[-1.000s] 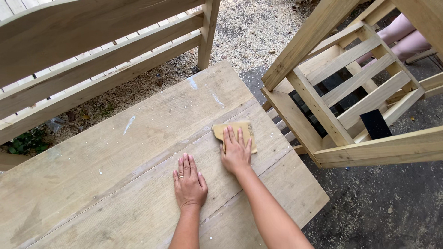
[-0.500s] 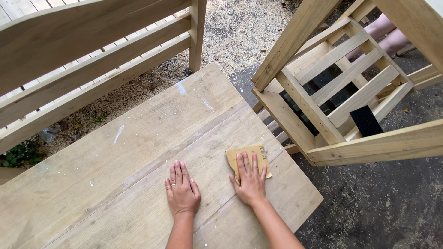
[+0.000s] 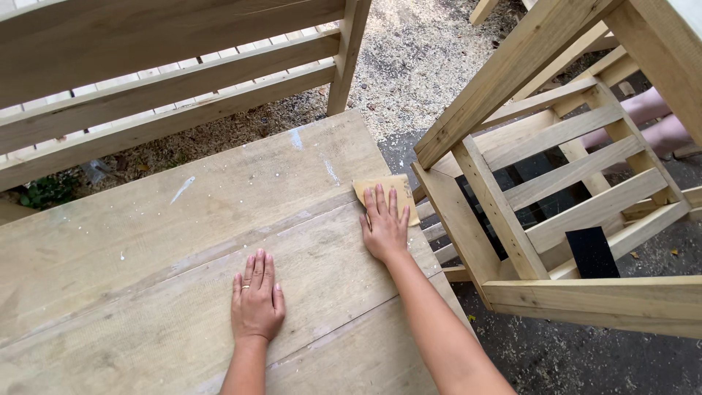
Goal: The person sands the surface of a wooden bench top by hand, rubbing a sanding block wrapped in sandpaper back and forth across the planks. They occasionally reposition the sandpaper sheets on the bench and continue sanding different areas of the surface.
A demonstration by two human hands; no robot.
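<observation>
My right hand (image 3: pixel 385 225) presses flat on a tan sheet of sandpaper (image 3: pixel 385 189) near the right edge of a pale wooden plank surface (image 3: pixel 146 241). Its fingers are spread over the sheet and cover its lower half. My left hand (image 3: pixel 257 296) lies flat and empty on the planks, nearer to me and to the left, with a ring on one finger. Both palms face down on the wood.
A slatted wooden frame (image 3: pixel 541 183) stands tilted at the right, with a black strip (image 3: pixel 591 252) on its lower slat. A wooden rail structure (image 3: pixel 168 80) runs along the back left. Sawdust (image 3: pixel 417 58) covers the ground beyond. A person's legs (image 3: pixel 651 121) show at far right.
My right hand has slid the sandpaper away from me, towards the far right edge of the planks. My left hand has stayed flat in much the same spot.
</observation>
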